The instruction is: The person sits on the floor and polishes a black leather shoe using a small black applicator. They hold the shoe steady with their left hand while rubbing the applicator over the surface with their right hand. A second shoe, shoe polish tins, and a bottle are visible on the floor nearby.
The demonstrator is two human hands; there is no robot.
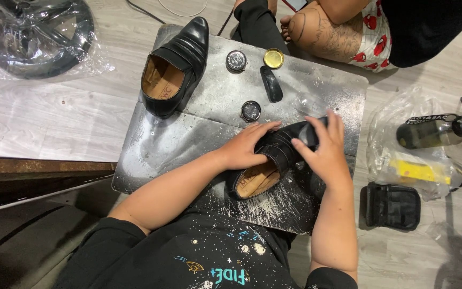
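A black leather shoe (274, 160) with a tan insole lies on a scuffed metal board (156, 144) in front of me. My left hand (247, 147) grips the shoe over its opening. My right hand (324, 155) covers the toe end and holds a small black brush-like object (310, 132) against the leather. The toe itself is hidden under that hand. The matching second shoe (175, 67) stands at the board's far left corner, untouched.
On the board lie an open polish tin (236, 60), a gold lid (274, 58), a black oblong tool (271, 83) and another small tin (251, 111). Another person's leg (322, 32) rests beyond the board. Right: a dark bottle (437, 131) in plastic, a black pouch (391, 206). Far left: a bagged wheel (33, 32).
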